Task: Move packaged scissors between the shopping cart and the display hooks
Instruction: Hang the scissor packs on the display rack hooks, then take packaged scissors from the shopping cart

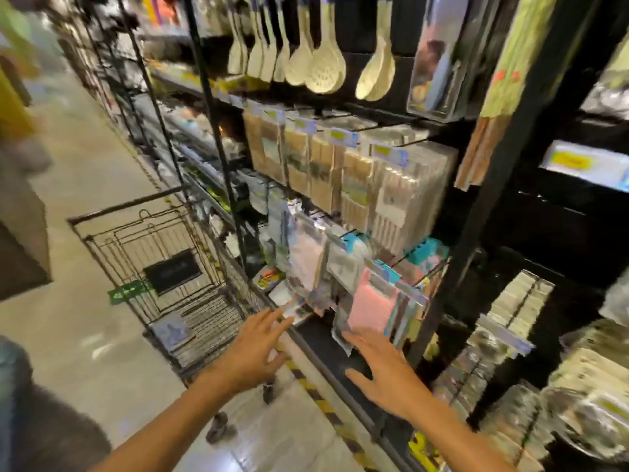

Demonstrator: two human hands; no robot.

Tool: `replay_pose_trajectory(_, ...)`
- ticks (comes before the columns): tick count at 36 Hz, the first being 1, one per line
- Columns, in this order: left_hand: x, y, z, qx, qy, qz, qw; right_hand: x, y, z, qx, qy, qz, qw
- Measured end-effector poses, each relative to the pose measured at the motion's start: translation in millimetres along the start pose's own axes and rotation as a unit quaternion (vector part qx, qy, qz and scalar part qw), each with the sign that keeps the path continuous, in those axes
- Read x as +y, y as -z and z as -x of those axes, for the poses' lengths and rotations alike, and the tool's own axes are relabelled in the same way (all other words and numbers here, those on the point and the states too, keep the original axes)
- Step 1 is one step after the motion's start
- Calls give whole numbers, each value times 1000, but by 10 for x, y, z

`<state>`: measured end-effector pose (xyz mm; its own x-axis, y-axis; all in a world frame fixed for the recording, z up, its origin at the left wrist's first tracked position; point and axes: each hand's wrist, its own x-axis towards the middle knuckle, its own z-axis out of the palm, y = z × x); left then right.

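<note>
The frame is motion-blurred. Clear packages with pink and pale contents point(371, 306) hang on display hooks point(405, 284) in the lower row of a black rack; I cannot make out scissors in them. My right hand point(384, 373) is spread flat just below the pink package, fingertips near its lower edge, holding nothing. My left hand point(255, 349) has its fingers apart, reaching toward a hanging clear package point(306, 267) further left. The wire shopping cart point(163, 267) stands left of the rack with a flat bluish package point(172, 330) lying in its basket.
Cream spoons and spatulas point(316, 63) hang on the top row, and brown card packs point(340, 172) on the middle row. Black rack posts point(218, 131) stand between cart and hooks. Stacked packs point(510, 318) fill the right bay. A yellow-black floor stripe point(316, 396) runs along the rack base.
</note>
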<state>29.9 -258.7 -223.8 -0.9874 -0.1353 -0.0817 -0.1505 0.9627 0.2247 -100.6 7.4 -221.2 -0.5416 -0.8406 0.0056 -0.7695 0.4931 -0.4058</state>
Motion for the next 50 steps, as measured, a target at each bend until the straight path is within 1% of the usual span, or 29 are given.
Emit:
replay_pose_trajectory(2, -417, -62, 265, 3, 62, 16, 998, -271, -318, -267, -49, 26, 9, 998)
replay_pose_trajectory(5, -984, -153, 704, -2, 131, 22, 991, -644, -726, -631, -100, 59, 35, 993)
replay_pose_trajectory(7, -1320, -251, 990, 12, 143, 4, 990, -902, -906, -848, -124, 78, 39, 988)
replay_pose_trajectory(10, -1668, -304, 1365, 56, 177, 35, 982, -1199, -1150, -1144, -157, 99, 50, 981)
replay_pose_trajectory(12, -1822, -295, 1582, 51, 220, 41, 973, -1323, -1321, -1326, -174, 105, 59, 977)
replay_pose_trajectory(15, -2142, -476, 1780, 36, 271, 58, 960, -1447, -1541, -1584, -209, 109, 57, 970)
replay_pose_trajectory(18, -2468, -742, 1914, 13, 290, 74, 954, -1538, -1655, -1856, -235, 125, 65, 962)
replay_pose_trajectory(20, -2571, -786, 1931, 19, 307, 99, 947, -1556, -1713, -2052, -244, 133, 60, 959)
replay_pose_trajectory(22, -2635, -761, 1874, 12, 321, 101, 941, -1545, -1777, -2263, -246, 138, 51, 958)
replay_pose_trajectory(25, -2742, -750, 1666, -26, 343, 89, 935, -1479, -1882, -2597, -246, 143, 33, 958)
replay_pose_trajectory(28, -2889, -750, 1368, -37, 352, 88, 931, -1382, -1963, -2952, -247, 152, 23, 957)
replay_pose_trajectory(36, -3119, -687, 469, -55, 388, 104, 914, -1001, -2100, -4016, -285, 161, -1, 945)
replay_pose_trajectory(38, -3165, -681, 275, -60, 404, 101, 907, -920, -2134, -4282, -307, 159, -4, 938)
replay_pose_trajectory(41, -3243, -684, 9, -56, 424, 95, 899, -811, -2200, -4618, -330, 164, -2, 930)
replay_pose_trajectory(45, -3366, -699, -283, -74, 448, 98, 886, -756, -2298, -4968, -354, 157, 8, 922)
replay_pose_trajectory(47, -3455, -731, -400, -81, 450, 104, 883, -761, -2361, -5101, -364, 141, 11, 921)
replay_pose_trajectory(50, -3599, -798, -535, -100, 450, 123, 879, -796, -2451, -5270, -373, 152, 33, 914)
